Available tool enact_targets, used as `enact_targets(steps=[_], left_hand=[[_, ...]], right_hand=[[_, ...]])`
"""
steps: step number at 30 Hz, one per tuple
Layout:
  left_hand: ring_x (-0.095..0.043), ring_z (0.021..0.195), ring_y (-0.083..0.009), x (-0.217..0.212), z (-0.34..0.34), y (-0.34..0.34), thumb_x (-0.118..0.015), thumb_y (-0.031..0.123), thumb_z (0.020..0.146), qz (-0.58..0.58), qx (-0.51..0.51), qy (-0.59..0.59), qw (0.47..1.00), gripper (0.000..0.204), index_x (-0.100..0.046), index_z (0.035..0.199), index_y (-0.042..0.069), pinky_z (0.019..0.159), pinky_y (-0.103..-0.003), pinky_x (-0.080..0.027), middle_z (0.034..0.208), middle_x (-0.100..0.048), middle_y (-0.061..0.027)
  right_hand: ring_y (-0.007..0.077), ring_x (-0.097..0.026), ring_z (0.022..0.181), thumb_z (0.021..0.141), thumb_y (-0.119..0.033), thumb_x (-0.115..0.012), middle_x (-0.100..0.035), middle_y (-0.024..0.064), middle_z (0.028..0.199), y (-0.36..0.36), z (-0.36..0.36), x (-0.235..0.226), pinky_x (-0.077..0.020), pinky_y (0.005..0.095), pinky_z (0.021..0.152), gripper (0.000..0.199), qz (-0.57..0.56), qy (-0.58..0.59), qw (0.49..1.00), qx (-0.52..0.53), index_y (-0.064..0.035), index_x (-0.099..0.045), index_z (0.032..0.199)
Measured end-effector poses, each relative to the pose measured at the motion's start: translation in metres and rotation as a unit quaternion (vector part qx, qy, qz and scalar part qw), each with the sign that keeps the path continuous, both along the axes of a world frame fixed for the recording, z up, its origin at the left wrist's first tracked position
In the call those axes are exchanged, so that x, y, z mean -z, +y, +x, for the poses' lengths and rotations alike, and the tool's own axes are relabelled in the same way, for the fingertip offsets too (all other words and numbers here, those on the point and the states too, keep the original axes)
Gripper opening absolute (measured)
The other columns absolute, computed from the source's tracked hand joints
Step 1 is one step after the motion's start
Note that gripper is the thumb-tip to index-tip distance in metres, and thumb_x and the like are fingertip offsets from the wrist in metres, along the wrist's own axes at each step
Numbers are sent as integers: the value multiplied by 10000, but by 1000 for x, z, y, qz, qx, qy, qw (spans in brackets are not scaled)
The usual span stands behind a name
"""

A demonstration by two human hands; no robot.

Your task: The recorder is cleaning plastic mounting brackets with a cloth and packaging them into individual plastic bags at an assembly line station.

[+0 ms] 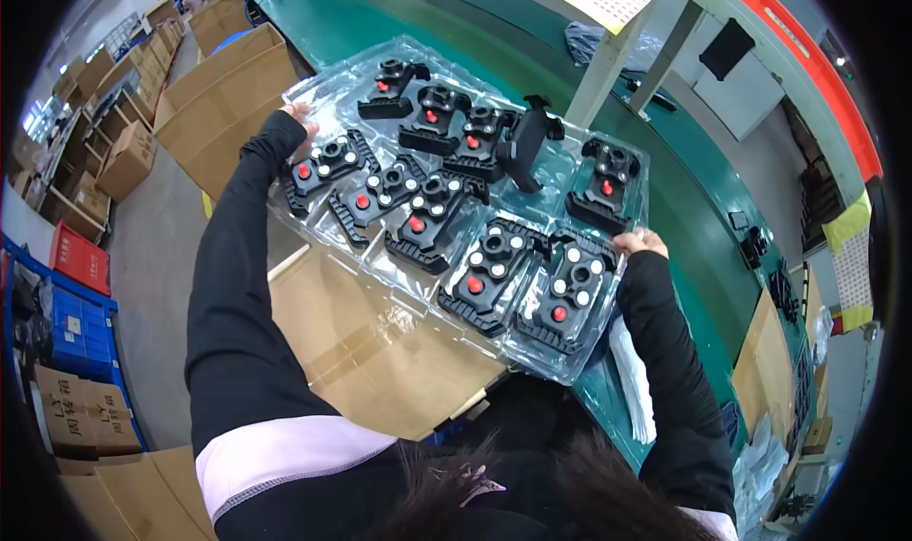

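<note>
Between my two hands hangs a clear plastic tray (380, 289), tilted, its far right corner lower and nearer to me. My left hand (301, 125) grips its left edge; my right hand (643, 243) pinches its right edge. Several black plastic parts (494, 256) with red knobs and white round pads sit in its pockets. One black part (528, 147) near the far side stands on edge, out of line with the others. Below the tray's near side is a brown cardboard sheet or box top (380, 341).
A green conveyor belt or bench (418, 18) runs behind and to the right, with a pale post (608, 61) on it. Open cardboard boxes (223, 94) stand at the left. Blue crates (81, 332) and a red box (81, 259) lie farther left. White cloth (632, 379) hangs near my right forearm.
</note>
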State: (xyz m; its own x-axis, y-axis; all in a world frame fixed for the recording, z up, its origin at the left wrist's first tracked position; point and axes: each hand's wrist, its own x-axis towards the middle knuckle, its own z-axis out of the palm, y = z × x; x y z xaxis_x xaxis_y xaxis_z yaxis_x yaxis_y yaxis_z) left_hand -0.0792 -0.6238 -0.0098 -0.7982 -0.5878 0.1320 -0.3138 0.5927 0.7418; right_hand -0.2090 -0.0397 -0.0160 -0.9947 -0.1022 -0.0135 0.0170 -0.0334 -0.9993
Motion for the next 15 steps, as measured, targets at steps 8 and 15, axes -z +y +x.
enact_targets(steps=[8, 15], left_hand=[[-611, 625, -157, 50, -34, -16, -711, 94, 743, 199, 92, 19, 976, 549, -481, 1215, -66, 578, -271, -490, 829, -640, -119], [-622, 657, -151, 65, -24, -21, -726, 52, 707, 243, 67, 21, 968, 541, -509, 1186, -74, 593, -265, -499, 869, -657, -130]], right_hand=[[102, -456, 532, 648, -56, -653, -520, -5, 619, 14, -16, 8, -350, 221, 524, 138, 122, -22, 992, -3, -37, -533, 713], [97, -494, 556, 649, -11, -652, -539, 4, 646, 15, -28, 3, -398, 205, 544, 198, 130, -41, 991, -17, -20, -513, 790]])
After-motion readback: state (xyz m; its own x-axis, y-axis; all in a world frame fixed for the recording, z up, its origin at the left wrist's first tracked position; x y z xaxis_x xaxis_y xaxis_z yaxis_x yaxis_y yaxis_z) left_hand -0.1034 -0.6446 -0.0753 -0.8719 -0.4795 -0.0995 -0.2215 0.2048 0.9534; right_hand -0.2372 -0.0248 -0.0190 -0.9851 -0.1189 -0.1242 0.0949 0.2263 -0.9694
